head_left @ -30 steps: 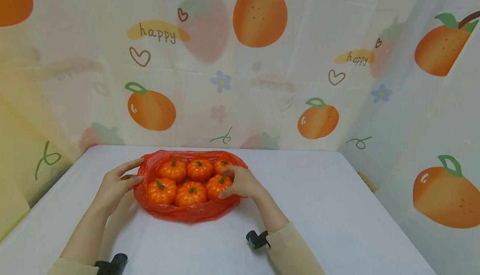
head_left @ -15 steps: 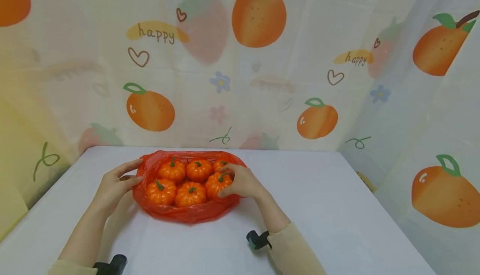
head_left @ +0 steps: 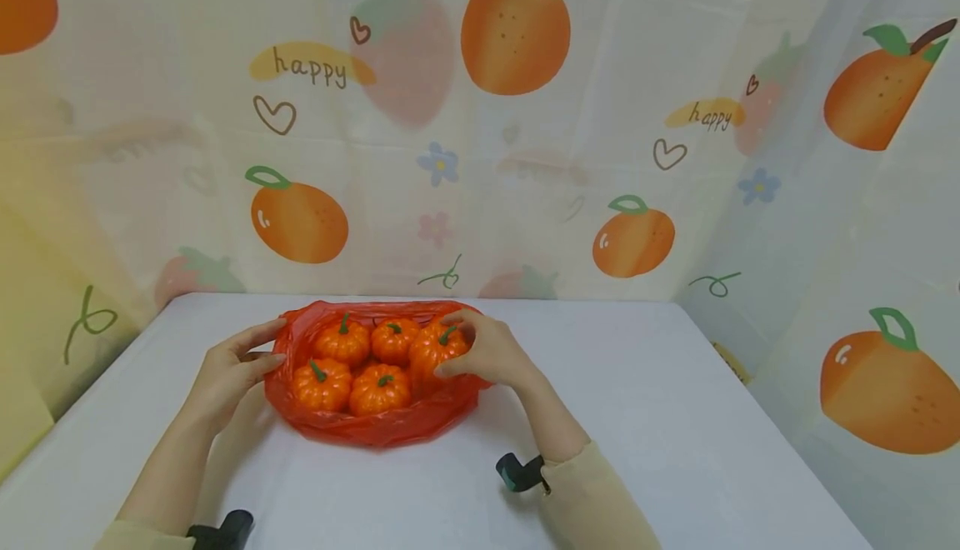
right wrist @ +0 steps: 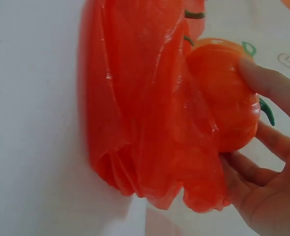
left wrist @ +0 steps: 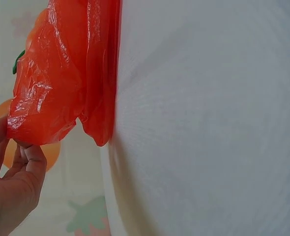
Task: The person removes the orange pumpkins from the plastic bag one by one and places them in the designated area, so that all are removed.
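Note:
A red plastic bag [head_left: 367, 431] lies with its mouth spread wide, and several small orange toy pumpkins [head_left: 380, 389] with green stems sit inside. At its left rim, my left hand [head_left: 227, 377] pinches the plastic between thumb and fingers; the left wrist view shows the same hold on the bag [left wrist: 51, 103]. My right hand [head_left: 495, 352] grips one pumpkin [head_left: 429, 357] at the bag's right side, raised above the others. In the right wrist view, the thumb and fingers span that pumpkin [right wrist: 223, 98], while the bag's edge hangs against it. This pumpkin hides the one behind it.
The bag rests toward the back of a white table [head_left: 637, 433]. Behind stands a fruit-print curtain [head_left: 510, 158], which also runs down the right side. A small yellowish object [head_left: 731, 362] shows at the table's right edge.
My right hand has lifted the front right pumpkin upward, so it now covers the one at back right. My left hand keeps its place on the bag's rim.

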Tool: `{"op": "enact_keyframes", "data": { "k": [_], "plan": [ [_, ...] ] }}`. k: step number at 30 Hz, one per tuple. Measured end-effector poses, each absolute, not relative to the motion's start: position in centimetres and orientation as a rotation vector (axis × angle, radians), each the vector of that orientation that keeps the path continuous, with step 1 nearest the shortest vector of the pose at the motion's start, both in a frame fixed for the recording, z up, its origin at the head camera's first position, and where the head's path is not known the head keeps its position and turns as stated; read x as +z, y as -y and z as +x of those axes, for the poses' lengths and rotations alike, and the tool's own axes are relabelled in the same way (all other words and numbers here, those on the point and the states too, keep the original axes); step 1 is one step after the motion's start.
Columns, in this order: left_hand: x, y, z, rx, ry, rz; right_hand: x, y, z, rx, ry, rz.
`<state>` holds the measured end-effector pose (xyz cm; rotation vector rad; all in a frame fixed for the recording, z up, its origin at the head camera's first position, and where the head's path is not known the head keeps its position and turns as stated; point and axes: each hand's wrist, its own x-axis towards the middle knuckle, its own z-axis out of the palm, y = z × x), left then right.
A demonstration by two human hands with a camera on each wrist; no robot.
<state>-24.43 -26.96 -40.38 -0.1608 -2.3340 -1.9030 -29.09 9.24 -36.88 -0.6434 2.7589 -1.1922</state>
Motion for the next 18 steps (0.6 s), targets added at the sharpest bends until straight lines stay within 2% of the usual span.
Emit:
{"op": "enact_keyframes", "data": {
  "k": [18],
  "plan": [
    [-40.2,26.9,-24.4,-1.860,2.376,-0.142,-34.6,-10.9,-28.9,-1.365,-2.768,-0.574]
  ]
}}
